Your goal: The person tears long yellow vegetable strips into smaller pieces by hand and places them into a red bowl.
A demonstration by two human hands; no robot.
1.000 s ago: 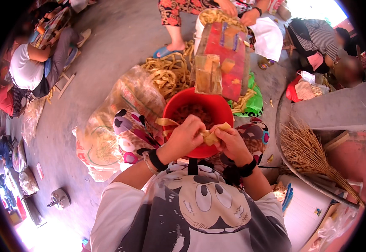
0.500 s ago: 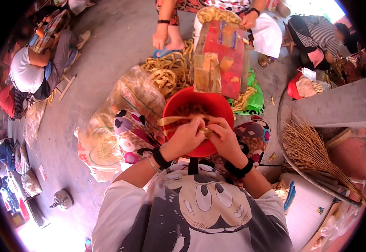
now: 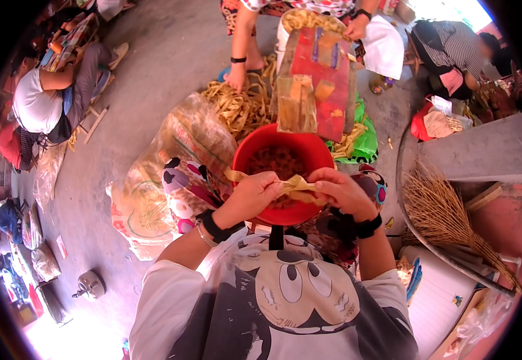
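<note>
Both hands (image 3: 300, 193) pinch a yellow strip (image 3: 294, 183) over the red bowl (image 3: 282, 156)

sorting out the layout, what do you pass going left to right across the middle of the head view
seated person in white top → printed sack → left hand → yellow strip → right hand → straw broom
</note>
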